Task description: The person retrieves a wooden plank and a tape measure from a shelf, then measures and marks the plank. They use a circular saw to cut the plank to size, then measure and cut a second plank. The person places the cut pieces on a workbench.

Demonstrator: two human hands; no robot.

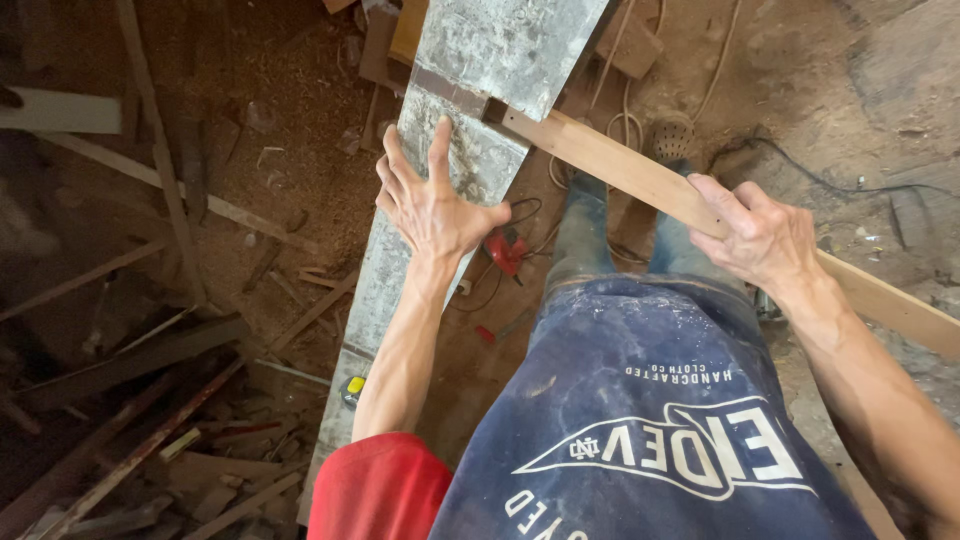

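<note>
No packages, signs or screens show. The only label-like mark is a white printed emblem [665, 450] on the dark blue fabric apron, near and right of centre: a pennant-shaped outline with blocky lettering inside, smaller white lettering just beyond it and more curving at the near edge.

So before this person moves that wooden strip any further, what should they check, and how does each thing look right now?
1. Right hand has a firm grip on the wooden strip: ok, fingers wrapped over it.
2. Left hand steadies the grey plank: ok, it lies spread flat on it.
3. Strip's far end seated against the plank: cannot tell, the joint is partly hidden.
4. Footing free of hazards: not ok, cables and a red tool lie by the feet.
5. Scrap wood kept away: not ok, it is piled close on the left.
</note>
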